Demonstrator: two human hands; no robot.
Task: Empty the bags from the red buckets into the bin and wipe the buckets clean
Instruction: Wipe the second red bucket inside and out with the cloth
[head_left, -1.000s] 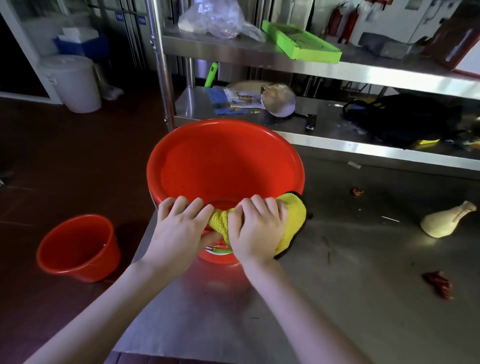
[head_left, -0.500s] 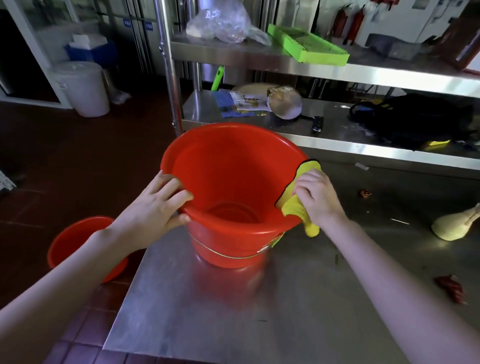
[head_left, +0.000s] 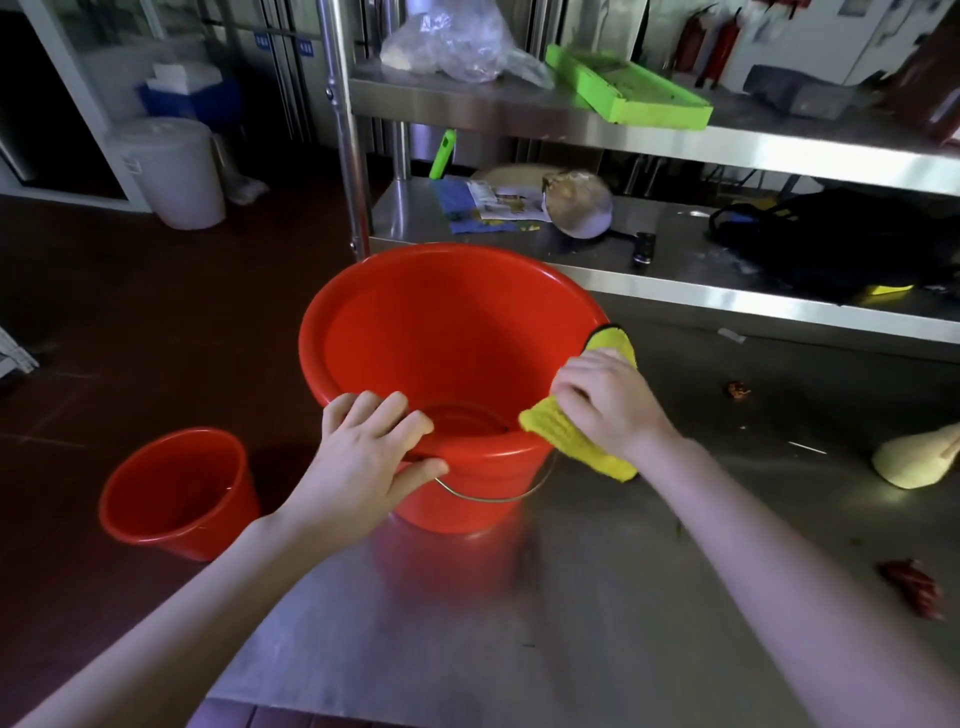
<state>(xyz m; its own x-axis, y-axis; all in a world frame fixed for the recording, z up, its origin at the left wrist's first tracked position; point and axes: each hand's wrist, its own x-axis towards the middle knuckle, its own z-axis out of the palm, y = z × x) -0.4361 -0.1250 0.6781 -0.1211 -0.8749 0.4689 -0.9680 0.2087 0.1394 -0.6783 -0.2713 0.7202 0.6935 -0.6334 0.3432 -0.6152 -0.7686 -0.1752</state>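
A large red bucket (head_left: 447, 332) with a wire handle stands on the steel table (head_left: 571, 623), near its left edge. My left hand (head_left: 371, 457) grips the bucket's near rim, fingers over the lip and thumb outside. My right hand (head_left: 605, 400) holds a yellow cloth (head_left: 558, 431) folded over the bucket's right rim, pressing it against the edge. The bucket looks empty inside. A second, smaller red bucket (head_left: 179, 488) stands on the dark floor to the left, below the table.
A steel shelf rack (head_left: 675, 291) stands right behind the bucket, with a black bag (head_left: 831, 239) and papers on it. A pale gourd-like item (head_left: 914, 460) and red scraps (head_left: 911, 587) lie on the table's right. A white lidded bin (head_left: 171, 171) stands far left.
My left hand has slid from the bucket's left rim round to its near rim. My right hand has drawn the cloth along the right rim toward me.
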